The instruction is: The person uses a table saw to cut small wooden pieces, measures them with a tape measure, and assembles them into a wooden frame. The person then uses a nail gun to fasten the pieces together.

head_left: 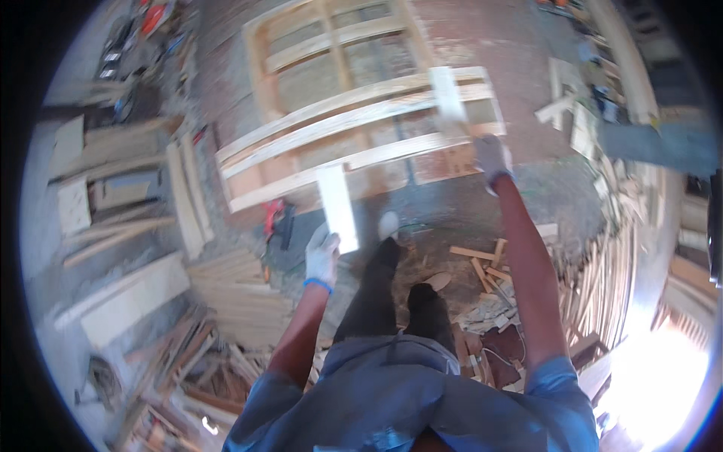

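My left hand (322, 260), in a white glove with a blue cuff, grips the lower end of a short pale board (337, 205). The board's far end reaches the near rail of a slatted wooden frame (361, 114). Another short pale board (447, 92) overlies the frame's right end. At this board's near end is my gloved right hand (493, 160), closed and blurred by motion; its fingertips are hard to make out. A red and black power tool (279, 222) rests on the floor left of the left-hand board.
Beyond the slatted frame lies a larger wooden frame (337, 49). Planks (188, 196) and stacked strips (241, 290) line the left side. Offcuts (486, 267) litter the floor beside my feet, and long strips (606, 279) stand at the right.
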{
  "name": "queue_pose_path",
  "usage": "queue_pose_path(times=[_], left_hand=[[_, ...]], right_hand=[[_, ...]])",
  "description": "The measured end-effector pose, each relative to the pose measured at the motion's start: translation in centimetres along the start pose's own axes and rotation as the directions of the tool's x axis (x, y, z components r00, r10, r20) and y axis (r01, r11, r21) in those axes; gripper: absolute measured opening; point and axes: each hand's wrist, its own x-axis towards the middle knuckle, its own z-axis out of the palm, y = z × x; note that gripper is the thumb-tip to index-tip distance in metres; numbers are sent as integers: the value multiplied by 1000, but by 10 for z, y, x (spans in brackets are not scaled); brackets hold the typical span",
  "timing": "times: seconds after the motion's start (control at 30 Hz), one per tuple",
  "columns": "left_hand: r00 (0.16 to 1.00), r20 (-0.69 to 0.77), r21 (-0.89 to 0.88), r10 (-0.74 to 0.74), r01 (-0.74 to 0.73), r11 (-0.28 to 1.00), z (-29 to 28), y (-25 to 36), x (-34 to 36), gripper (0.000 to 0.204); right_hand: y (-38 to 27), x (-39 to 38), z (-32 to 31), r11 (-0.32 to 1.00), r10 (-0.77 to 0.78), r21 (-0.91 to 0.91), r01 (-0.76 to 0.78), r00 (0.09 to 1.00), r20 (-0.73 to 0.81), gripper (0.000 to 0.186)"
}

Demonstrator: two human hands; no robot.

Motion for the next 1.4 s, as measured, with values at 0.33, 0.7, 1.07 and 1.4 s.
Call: queue_pose_path(times=[0.33, 0.7, 1.07, 1.4], left_hand=[[980, -40, 37, 197, -195, 980, -59, 81, 144, 31], [866, -34, 925, 498, -162, 345, -144, 125, 183, 50], [793, 190, 934, -578, 35, 356, -94, -77, 37, 19], [800, 270, 915, -536, -40, 402, 58, -105, 38, 53]], right_hand=[[260, -221, 81, 872, 357, 241, -425, 892, 278, 23], [217, -311, 95, 842, 378, 245, -480, 850, 366, 26], [246, -393, 148, 836, 276, 463, -293, 955, 106, 24], [332, -530, 79, 596, 701, 643, -482, 702, -123, 26]])
